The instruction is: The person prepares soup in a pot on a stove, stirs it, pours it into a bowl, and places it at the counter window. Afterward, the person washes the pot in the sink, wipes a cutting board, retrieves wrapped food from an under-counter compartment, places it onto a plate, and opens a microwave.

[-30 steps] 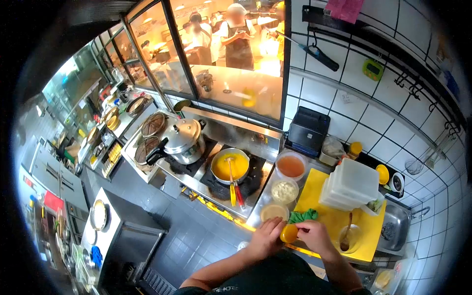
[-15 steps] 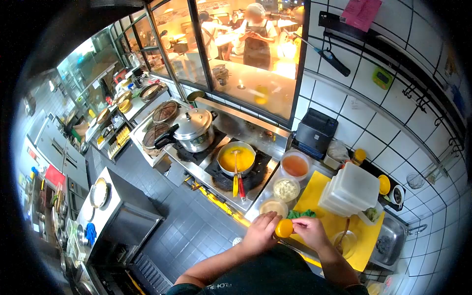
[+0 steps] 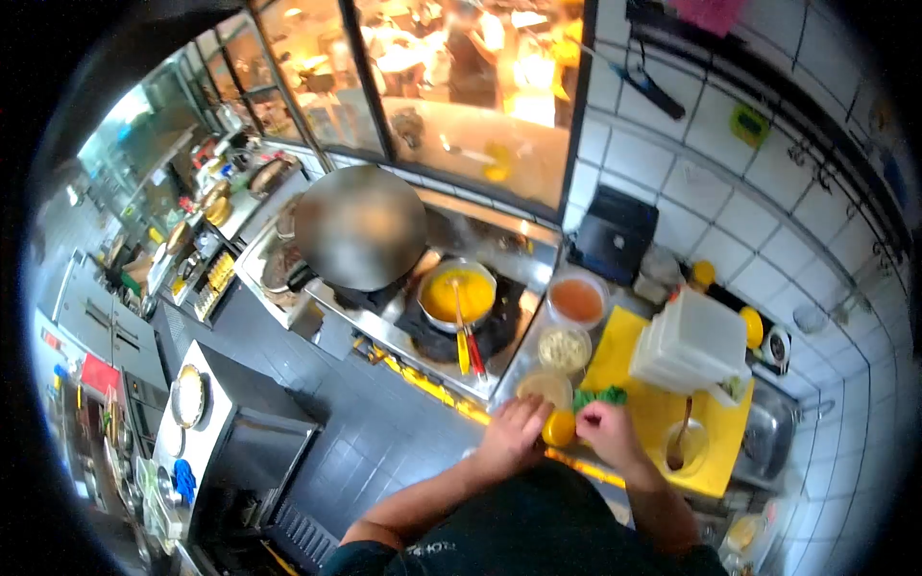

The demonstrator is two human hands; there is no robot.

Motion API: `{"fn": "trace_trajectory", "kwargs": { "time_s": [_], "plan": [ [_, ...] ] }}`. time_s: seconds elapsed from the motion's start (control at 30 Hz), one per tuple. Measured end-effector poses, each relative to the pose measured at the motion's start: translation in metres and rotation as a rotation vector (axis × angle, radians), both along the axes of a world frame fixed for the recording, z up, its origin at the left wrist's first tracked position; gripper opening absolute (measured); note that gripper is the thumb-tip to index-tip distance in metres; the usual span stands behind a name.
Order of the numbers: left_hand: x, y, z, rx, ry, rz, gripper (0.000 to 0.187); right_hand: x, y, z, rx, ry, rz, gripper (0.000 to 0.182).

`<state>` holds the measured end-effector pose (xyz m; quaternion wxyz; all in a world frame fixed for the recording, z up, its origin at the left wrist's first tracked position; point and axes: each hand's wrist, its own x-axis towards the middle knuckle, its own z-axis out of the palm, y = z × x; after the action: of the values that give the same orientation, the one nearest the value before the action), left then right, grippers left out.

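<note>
The yellow lid (image 3: 559,428) is pinched between the left hand (image 3: 512,435) and right hand (image 3: 607,432), just above the tabletop (image 3: 663,413) edge. Since a second ago it has been kept between the hands, barely shifted.

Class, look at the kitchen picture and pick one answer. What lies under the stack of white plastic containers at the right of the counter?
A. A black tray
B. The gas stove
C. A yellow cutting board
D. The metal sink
C: the stack of white containers stands on the yellow cutting board, to the right of the stove and left of the sink.
</note>
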<state>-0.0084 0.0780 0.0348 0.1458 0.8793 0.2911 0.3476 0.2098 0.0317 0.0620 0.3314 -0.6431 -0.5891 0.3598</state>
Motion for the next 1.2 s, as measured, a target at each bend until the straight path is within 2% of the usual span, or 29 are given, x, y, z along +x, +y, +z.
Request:
{"fn": "trace_trajectory", "kwargs": {
  "time_s": [0.07,0.13,0.2,0.23,0.33,0.43,0.67,0.77,0.87,1.03,1.13,1.2],
  "plan": [
    [-0.005,0.004,-0.014,-0.076,-0.01,-0.054,0.083,-0.004,0.001,-0.007,0.016,-0.022,-0.024,0.01],
    [-0.005,0.004,-0.015,-0.14,-0.039,-0.031,0.078,-0.008,0.003,0.002,0.064,0.007,0.002,0.009],
    [-0.003,0.011,-0.011,-0.207,-0.166,-0.016,0.073,-0.008,0.009,-0.006,-0.006,0.191,-0.025,0.005],
    [0.0,0.012,-0.008,-0.263,-0.204,-0.003,0.072,-0.011,0.012,0.003,-0.105,0.413,-0.037,0.007],
    [-0.001,0.014,-0.003,-0.396,-0.265,0.034,0.071,-0.017,0.017,0.015,-0.193,0.464,-0.027,0.011],
    [-0.001,0.018,-0.006,-0.428,-0.298,0.063,0.069,-0.021,0.022,0.018,-0.158,0.608,-0.047,0.014],
    [-0.001,0.02,0.0,-0.299,-0.208,0.053,0.071,-0.016,0.026,0.025,-0.115,0.356,0.017,0.014],
    [-0.005,0.026,-0.005,-0.101,-0.137,0.0,0.07,-0.011,0.028,0.023,-0.04,0.195,0.058,0.012],
    [-0.005,0.026,0.003,-0.051,-0.116,0.015,0.069,-0.007,0.029,0.02,0.002,0.126,0.107,0.011],
    [-0.007,0.02,0.001,-0.192,-0.157,-0.025,0.068,-0.004,0.03,0.022,-0.03,0.111,0.178,0.01],
    [-0.003,0.014,0.0,-0.363,-0.244,-0.015,0.068,-0.005,0.028,0.012,-0.189,0.506,0.093,0.01],
    [-0.003,0.011,-0.001,-0.454,-0.27,0.0,0.067,-0.008,0.027,0.017,-0.217,0.603,0.042,0.011]
  ]
}}
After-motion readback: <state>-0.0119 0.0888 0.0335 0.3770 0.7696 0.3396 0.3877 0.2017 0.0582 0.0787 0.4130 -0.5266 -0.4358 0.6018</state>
